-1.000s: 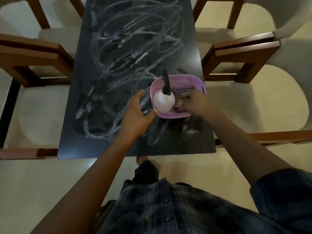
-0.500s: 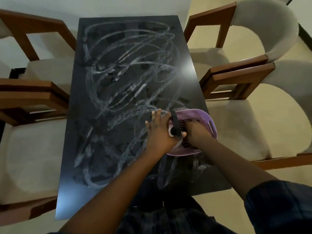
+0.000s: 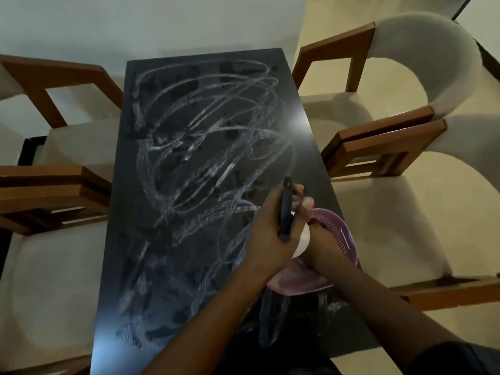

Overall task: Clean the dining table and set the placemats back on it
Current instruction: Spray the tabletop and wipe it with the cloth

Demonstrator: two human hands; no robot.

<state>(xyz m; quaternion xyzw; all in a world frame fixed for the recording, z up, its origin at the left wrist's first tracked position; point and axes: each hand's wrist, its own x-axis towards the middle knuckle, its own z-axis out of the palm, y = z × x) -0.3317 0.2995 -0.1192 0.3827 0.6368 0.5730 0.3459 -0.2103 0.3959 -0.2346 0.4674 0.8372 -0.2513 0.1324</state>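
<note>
Tabletop (image 3: 303,147), glossy black, carries whitish, perhaps soapy, swirled streaks (image 3: 205,136).

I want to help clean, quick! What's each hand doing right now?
Left hand: grips the spray bottle.
Right hand: inside the pink basket, fingers hidden, cannot tell.

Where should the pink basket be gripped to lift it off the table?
Probably at the slot handle cut into the pink basket wall on its right, chair-facing side, coming from the right with fingers hooked through. The slot gives a firm hold; the left hand, holding the spray bottle, crowds the other side.
</note>
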